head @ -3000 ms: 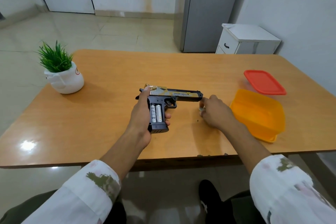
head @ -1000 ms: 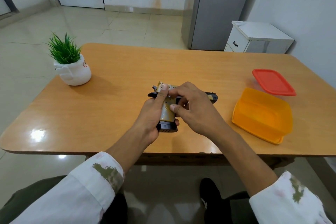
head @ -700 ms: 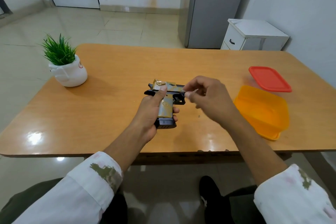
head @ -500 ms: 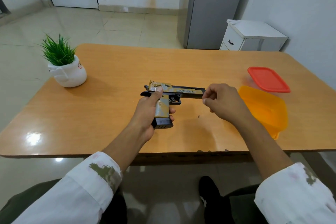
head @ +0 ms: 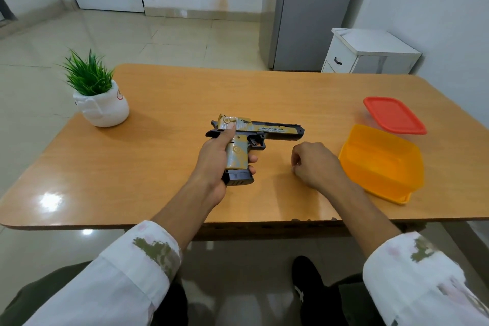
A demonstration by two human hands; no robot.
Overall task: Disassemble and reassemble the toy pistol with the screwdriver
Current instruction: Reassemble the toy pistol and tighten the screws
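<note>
Cover refitted, left hand grasps the pistol as the right hand, curled round I can't tell what, drops to its 4 o'clock: screws next, likely.

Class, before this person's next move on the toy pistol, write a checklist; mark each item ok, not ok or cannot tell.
1. Secure hold: left hand grips toy pistol by its handle: ok.
2. Handle's gold side panel in place: ok.
3. Tool ready: no screwdriver in view: not ok.
4. Free right hand: cannot tell, it is curled.
5. Box: orange container open, red lid off: ok.
</note>
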